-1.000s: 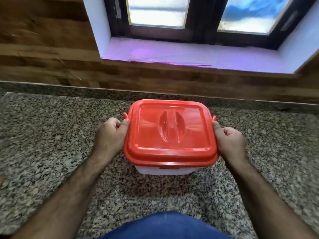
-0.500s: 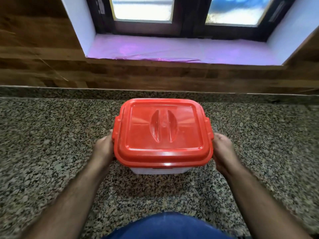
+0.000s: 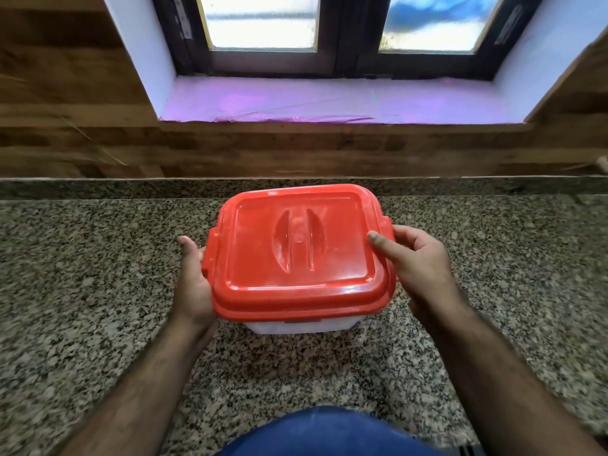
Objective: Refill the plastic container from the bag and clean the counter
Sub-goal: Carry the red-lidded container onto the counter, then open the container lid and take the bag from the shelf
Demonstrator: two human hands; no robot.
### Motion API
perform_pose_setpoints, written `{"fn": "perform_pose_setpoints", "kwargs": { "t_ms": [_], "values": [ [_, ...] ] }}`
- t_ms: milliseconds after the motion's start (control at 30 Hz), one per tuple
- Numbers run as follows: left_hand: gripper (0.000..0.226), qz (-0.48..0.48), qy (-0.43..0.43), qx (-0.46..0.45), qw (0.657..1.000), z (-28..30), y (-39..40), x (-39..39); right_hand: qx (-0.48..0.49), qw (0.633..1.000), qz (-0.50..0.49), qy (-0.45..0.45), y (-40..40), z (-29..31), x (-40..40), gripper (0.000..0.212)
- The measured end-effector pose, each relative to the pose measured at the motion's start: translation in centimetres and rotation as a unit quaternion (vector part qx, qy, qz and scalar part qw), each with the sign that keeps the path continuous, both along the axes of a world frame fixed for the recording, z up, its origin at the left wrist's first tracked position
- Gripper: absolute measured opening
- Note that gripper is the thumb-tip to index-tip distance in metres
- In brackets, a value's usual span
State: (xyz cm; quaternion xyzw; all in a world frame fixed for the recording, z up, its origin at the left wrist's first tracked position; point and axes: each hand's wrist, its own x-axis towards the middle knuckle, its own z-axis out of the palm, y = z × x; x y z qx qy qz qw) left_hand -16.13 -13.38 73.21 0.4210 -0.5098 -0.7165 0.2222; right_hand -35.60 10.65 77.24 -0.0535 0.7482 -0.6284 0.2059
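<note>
Plastic container [image 3: 297, 325] with unmarked red lid [image 3: 297, 251], both hands gripping its sides.

Wood-panelled wall [image 3: 82, 93] — dark-framed window [image 3: 345, 34], purple sill [image 3: 329, 103]

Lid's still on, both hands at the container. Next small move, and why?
Probably lift the red lid off. It still covers the white plastic container on the granite counter; the right hand has its thumb on the lid's edge by the side latch, while the left hand steadies the other side.
</note>
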Motion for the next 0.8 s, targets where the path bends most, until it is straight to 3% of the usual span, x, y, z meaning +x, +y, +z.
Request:
{"fn": "perform_pose_setpoints", "kwargs": {
  "t_ms": [100,233,400,433,533,600,667,733,800],
  "values": [
    [0.100,0.022,0.003,0.025,0.999,0.0,-1.0,0.6,-0.073,0.997,0.002,-0.017,-0.1,1.6,0.6,0.040],
    [0.106,0.000,-0.006,0.040,0.999,0.6,-1.4,1.0,-0.144,0.988,0.029,-0.048,-0.7,3.8,1.4,0.060],
    [0.123,0.006,-0.002,0.079,0.997,1.0,-2.4,1.8,-0.277,0.932,0.133,-0.191,-1.2,7.1,1.9,0.055],
    [0.122,0.016,0.000,0.076,0.997,1.1,-2.4,1.8,-0.295,0.922,0.149,-0.199,-1.0,7.6,1.7,0.059],
    [0.114,0.043,0.022,0.029,0.998,1.4,-2.0,1.9,-0.334,0.914,0.143,-0.180,-0.2,8.5,0.5,0.104],
    [0.115,0.052,0.021,-0.056,0.997,1.6,-0.9,1.9,-0.357,0.916,0.097,-0.153,0.5,9.4,-0.5,0.109],
    [0.111,0.048,-0.001,-0.219,0.974,2.1,0.9,1.9,-0.365,0.922,0.047,-0.119,1.4,10.0,-1.5,0.086],
    [0.096,-0.002,-0.021,-0.430,0.903,2.6,2.8,1.7,-0.364,0.929,0.017,-0.071,2.1,10.1,-2.5,0.067],
    [0.079,-0.121,-0.033,-0.565,0.815,3.2,4.5,0.9,-0.356,0.934,-0.008,-0.006,2.6,9.9,-3.0,0.049]
  ]
}}
